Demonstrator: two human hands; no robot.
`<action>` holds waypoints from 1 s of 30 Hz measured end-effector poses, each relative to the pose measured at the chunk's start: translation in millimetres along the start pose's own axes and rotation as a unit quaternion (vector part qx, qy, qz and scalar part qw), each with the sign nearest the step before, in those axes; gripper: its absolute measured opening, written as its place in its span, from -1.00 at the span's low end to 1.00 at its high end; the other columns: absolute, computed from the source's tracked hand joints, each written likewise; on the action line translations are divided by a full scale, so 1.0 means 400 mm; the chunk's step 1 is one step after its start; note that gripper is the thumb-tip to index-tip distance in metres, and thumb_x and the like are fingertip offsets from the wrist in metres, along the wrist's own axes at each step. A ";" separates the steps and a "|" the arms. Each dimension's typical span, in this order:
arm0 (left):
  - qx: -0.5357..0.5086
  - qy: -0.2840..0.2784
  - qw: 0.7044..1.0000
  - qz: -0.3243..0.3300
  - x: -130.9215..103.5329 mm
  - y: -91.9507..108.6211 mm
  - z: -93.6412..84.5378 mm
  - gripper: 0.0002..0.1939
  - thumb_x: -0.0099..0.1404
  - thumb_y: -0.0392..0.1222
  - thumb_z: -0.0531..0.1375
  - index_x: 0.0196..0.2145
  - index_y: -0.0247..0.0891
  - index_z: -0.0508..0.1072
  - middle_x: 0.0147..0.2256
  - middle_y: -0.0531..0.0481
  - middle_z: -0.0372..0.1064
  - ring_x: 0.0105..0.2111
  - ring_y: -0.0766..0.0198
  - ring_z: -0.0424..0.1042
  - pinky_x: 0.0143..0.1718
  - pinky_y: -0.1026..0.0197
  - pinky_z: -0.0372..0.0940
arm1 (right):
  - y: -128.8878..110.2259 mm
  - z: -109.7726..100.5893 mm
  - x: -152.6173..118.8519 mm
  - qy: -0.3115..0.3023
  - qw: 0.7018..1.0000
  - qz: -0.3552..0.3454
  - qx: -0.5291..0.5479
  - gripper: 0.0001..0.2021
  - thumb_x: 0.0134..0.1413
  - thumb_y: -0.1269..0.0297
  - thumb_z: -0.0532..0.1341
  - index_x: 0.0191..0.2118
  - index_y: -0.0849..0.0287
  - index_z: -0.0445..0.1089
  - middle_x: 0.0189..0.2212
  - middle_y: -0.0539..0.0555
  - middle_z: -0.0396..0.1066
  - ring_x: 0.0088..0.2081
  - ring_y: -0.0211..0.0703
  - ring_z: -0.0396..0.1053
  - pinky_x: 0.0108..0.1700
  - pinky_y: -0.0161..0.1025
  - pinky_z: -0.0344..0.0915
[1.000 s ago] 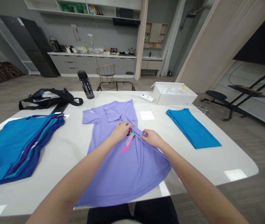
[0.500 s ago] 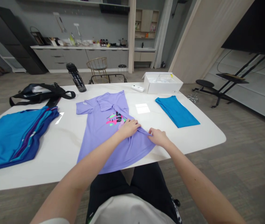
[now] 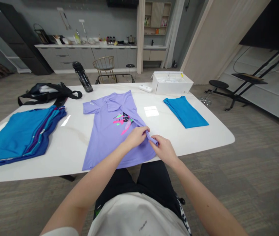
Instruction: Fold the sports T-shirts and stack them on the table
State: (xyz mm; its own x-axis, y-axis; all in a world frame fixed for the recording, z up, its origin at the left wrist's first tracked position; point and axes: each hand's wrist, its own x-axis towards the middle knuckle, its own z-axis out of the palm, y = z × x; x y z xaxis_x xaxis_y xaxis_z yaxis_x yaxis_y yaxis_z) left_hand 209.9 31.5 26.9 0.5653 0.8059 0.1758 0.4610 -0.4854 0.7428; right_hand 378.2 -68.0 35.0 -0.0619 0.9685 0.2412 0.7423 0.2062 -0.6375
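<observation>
A lavender T-shirt (image 3: 105, 137) with a pink, green and black print lies spread on the white table (image 3: 63, 144). Its right side is folded inward over part of the print, and one sleeve rests across the chest. My left hand (image 3: 138, 136) is closed on that folded edge, pinching the cloth. Just to the right, my right hand (image 3: 162, 147) grips the lower end of the same edge near the hem, lifting it slightly. To the right lies a folded blue garment (image 3: 187, 113), apart from both hands.
A stack of folded blue and purple clothes (image 3: 19, 131) lies at the left. Behind it are a black bag (image 3: 46, 93) and a dark bottle (image 3: 83, 77). At the back stand a white box (image 3: 171, 83) and a small white device (image 3: 145, 88).
My right hand has drawn the shirt's edge inward, closer to my left hand, and the cloth between them has bunched. The camera view has shifted slightly.
</observation>
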 end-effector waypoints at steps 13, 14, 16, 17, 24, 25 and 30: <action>-0.467 0.135 0.812 -0.323 -0.333 -0.052 -0.016 -0.55 0.04 -0.12 0.43 -0.09 -0.17 0.50 -0.40 0.11 0.32 -0.44 0.38 0.37 -0.40 0.28 0.37 | -0.118 0.131 -0.052 -0.155 0.950 -0.198 -0.183 -0.72 0.22 0.33 0.23 0.04 0.08 0.40 -0.14 0.14 0.44 -0.08 0.04 0.36 -0.03 -0.07 0.18; -0.461 0.146 0.813 -0.323 -0.339 -0.055 -0.013 -0.58 0.03 -0.12 0.44 -0.13 -0.19 0.52 -0.37 0.10 0.33 -0.43 0.37 0.38 -0.36 0.24 0.41 | -0.111 0.131 -0.058 -0.145 0.953 -0.180 -0.197 -0.69 0.19 0.34 0.24 0.05 0.08 0.39 -0.12 0.16 0.43 -0.07 0.07 0.35 -0.03 -0.05 0.17; -0.473 0.165 0.805 -0.316 -0.345 -0.054 -0.009 -0.64 0.03 -0.11 0.44 -0.20 -0.21 0.54 -0.32 0.05 0.39 -0.39 0.35 0.43 -0.27 0.17 0.45 | -0.091 0.129 -0.071 -0.124 0.958 -0.143 -0.215 -0.62 0.15 0.35 0.25 0.09 0.08 0.37 -0.07 0.19 0.42 -0.05 0.11 0.33 -0.01 -0.02 0.17; -0.491 0.171 0.796 -0.311 -0.347 -0.051 -0.009 -0.66 0.04 -0.11 0.44 -0.21 -0.22 0.55 -0.29 0.02 0.42 -0.35 0.33 0.45 -0.23 0.16 0.46 | -0.080 0.128 -0.080 -0.113 0.961 -0.126 -0.219 -0.61 0.14 0.35 0.25 0.10 0.07 0.36 -0.06 0.20 0.42 -0.05 0.12 0.33 -0.01 -0.01 0.18; -0.507 0.188 0.791 -0.286 -0.378 -0.031 -0.013 -0.54 0.07 -0.16 0.43 -0.04 -0.23 0.59 -0.21 -0.08 0.56 -0.19 0.23 0.51 0.02 0.11 0.38 | -0.007 0.119 -0.150 -0.056 0.977 -0.057 -0.196 -0.73 0.24 0.43 0.12 -0.02 0.06 0.44 -0.15 0.15 0.46 -0.11 0.08 0.39 -0.01 -0.03 0.27; -0.487 0.176 0.808 -0.279 -0.383 -0.033 -0.015 -0.50 0.07 -0.18 0.42 0.00 -0.23 0.58 -0.17 -0.09 0.56 -0.15 0.22 0.51 0.04 0.10 0.38 | -0.001 0.114 -0.157 -0.052 0.981 -0.056 -0.180 -0.74 0.26 0.41 0.11 -0.02 0.07 0.45 -0.17 0.14 0.47 -0.13 0.06 0.40 -0.01 -0.04 0.29; -0.298 0.137 0.927 -0.183 -0.406 -0.060 -0.033 -0.54 0.14 -0.27 0.31 0.03 -0.12 0.58 0.18 -0.09 0.36 0.03 0.12 0.46 0.08 0.05 0.37 | 0.020 0.086 -0.169 -0.081 0.991 -0.068 -0.083 -0.77 0.34 0.34 0.08 -0.03 0.04 0.46 -0.20 0.09 0.48 -0.19 -0.04 0.44 -0.06 -0.10 0.37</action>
State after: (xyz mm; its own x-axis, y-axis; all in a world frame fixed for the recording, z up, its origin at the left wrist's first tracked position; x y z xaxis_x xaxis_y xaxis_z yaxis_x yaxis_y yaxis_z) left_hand 98.0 -83.2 -11.0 0.2138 0.9749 -0.0615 0.0818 0.0449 0.9956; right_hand 365.4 -127.2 -11.4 -0.2646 0.9460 0.1874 0.8184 0.3231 -0.4752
